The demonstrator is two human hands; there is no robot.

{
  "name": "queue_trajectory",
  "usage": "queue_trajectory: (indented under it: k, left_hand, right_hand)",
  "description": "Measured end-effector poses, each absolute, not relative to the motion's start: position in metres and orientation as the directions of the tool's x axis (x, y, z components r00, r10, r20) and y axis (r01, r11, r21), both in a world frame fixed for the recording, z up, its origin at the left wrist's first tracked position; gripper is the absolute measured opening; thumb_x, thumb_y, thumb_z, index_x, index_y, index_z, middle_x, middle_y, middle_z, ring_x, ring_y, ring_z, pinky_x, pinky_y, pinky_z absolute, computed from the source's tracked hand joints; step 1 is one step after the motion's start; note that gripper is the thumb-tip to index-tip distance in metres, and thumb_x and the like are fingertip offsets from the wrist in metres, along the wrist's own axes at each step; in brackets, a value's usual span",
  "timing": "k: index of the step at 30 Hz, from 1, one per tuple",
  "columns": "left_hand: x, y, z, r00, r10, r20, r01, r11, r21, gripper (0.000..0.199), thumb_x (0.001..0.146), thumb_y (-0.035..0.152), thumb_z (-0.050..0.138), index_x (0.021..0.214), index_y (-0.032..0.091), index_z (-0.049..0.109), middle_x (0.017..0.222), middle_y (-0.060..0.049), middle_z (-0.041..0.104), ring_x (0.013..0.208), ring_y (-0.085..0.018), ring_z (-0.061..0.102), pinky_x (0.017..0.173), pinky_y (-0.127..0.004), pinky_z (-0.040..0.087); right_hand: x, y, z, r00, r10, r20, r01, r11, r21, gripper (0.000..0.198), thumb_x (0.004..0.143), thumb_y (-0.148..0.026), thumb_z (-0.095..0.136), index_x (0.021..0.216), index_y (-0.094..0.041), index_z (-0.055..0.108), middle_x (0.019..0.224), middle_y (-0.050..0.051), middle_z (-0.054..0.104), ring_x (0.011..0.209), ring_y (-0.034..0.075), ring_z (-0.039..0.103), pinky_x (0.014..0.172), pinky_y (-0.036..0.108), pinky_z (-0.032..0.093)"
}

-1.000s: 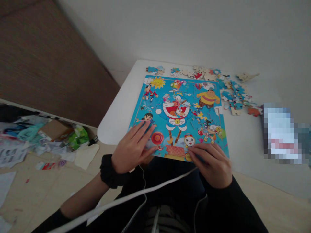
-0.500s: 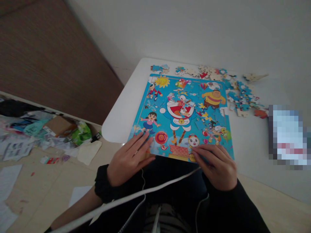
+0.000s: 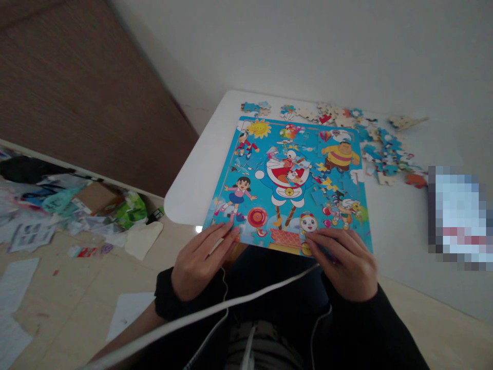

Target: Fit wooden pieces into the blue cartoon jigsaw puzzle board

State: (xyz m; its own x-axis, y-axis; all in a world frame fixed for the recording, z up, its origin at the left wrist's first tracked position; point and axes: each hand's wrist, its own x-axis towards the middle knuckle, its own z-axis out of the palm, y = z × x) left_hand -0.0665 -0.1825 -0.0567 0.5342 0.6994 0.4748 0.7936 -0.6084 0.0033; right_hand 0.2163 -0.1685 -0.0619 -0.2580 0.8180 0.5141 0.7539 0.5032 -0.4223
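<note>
- Got the puzzle [image 3: 265,205] on the white table [image 3: 192,177], apparently overhanging the lap [image 3: 275,275] a bit.
- Probably well short of done, going by all the loose pieces [image 3: 386,149] behind and to the right, some wood-side up.
- Can't tell fitted bits from printed backing mid-board, honestly.
- Resting the left hand [image 3: 202,259] on the near-left corner, part-open; no telling about a grip.
- Holding the right hand [image 3: 342,262] curled at the near edge, thumb close to forefinger; can't tell between piece and board.
- Can't identify the pixelated object [image 3: 458,213] far right.
</note>
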Motion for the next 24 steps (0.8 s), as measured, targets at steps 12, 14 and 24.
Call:
queue_trajectory:
  k: [12,14,24]
  left_hand:
    - [-0.058,-0.168,-0.048,0.555,0.706,0.441,0.790,-0.613,-0.011,0.034,0.082,0.029,0.060,0.107,0.007,0.059,0.107,-0.016,0.062,0.099,-0.025,0.059,0.086,-0.037,0.052]
    - [-0.058,-0.163,-0.047,0.555,0.734,0.392,0.794,-0.607,0.012,0.039,0.085,0.035,0.055,0.111,0.005,0.058,0.111,-0.017,0.060,0.103,-0.026,0.056,0.089,-0.039,0.051]
    - [-0.058,-0.132,-0.034,0.583,0.777,0.237,0.794,-0.607,0.037,0.045,0.092,0.041,0.039,0.115,0.006,0.056,0.117,-0.016,0.057,0.106,-0.025,0.054,0.091,-0.040,0.049]
  right_hand:
    - [0.214,-0.168,-0.060,-0.261,0.807,0.529,0.748,0.516,-0.417,0.012,0.073,-0.013,0.067,0.084,-0.019,0.069,0.081,0.002,0.068,0.073,0.013,0.060,0.068,0.027,0.049]
    - [0.214,-0.168,-0.061,-0.269,0.801,0.535,0.747,0.524,-0.408,0.012,0.073,-0.013,0.068,0.084,-0.018,0.069,0.082,0.003,0.068,0.073,0.013,0.060,0.068,0.027,0.049]
    - [0.214,-0.168,-0.062,-0.258,0.809,0.528,0.740,0.517,-0.430,0.014,0.073,-0.012,0.068,0.086,-0.017,0.069,0.082,0.003,0.067,0.074,0.013,0.059,0.068,0.027,0.048]
